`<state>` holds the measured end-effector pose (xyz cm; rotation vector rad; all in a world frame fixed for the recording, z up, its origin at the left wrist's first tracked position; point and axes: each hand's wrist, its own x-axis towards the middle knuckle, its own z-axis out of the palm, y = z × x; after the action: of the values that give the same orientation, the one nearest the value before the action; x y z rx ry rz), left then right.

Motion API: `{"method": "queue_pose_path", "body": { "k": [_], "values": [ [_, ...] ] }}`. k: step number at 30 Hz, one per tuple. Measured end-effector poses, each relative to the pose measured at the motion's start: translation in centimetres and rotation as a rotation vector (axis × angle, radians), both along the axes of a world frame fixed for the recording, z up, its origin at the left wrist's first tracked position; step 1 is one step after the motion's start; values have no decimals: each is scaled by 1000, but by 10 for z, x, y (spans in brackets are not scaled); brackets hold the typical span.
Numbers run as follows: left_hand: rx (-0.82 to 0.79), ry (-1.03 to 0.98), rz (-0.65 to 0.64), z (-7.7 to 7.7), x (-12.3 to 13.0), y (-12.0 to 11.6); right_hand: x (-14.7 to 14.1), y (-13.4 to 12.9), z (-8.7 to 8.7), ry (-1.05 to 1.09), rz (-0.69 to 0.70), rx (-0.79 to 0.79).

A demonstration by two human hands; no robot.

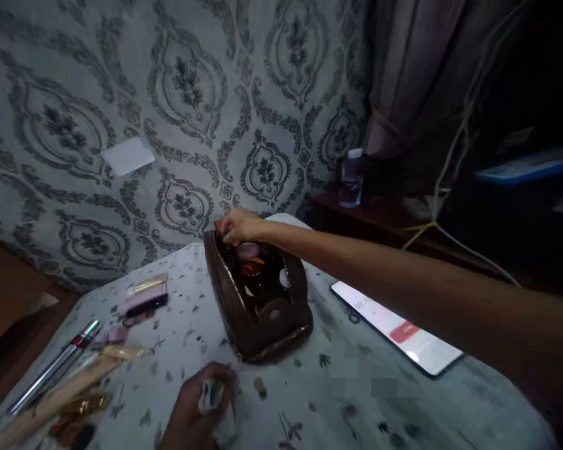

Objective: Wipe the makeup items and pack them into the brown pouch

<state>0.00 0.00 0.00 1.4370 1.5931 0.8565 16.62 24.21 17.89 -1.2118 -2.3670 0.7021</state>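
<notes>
An unzipped dark brown bag (263,325) stands on the patterned tablecloth (319,400), with amber and pink items visible inside. My right hand (239,226) is at the bag's far edge, its fingers closed at the opening; what they grip, if anything, is too small to tell. Nearer to me, below the bag, my left hand (199,403) curls round a small whitish object (211,395), blurred and partly hidden by the fingers. The left hand and the bag are apart.
A lit phone (398,328) lies right of the bag, under my right forearm. At the left are a silver tube (51,369), a pink case (145,297) and several small items. A clear bottle (351,178) stands on a dark red surface behind, near white cables (464,125).
</notes>
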Motion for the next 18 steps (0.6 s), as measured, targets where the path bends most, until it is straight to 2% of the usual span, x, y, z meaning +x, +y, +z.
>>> {"method": "queue_pose_path", "body": {
  "k": [8,18],
  "values": [
    [125,-19,10,12,14,-4,-3,15,-14,71,-15,-43],
    [179,45,-39,8,7,-2,-1,19,-18,192,-31,-51]
  ]
}}
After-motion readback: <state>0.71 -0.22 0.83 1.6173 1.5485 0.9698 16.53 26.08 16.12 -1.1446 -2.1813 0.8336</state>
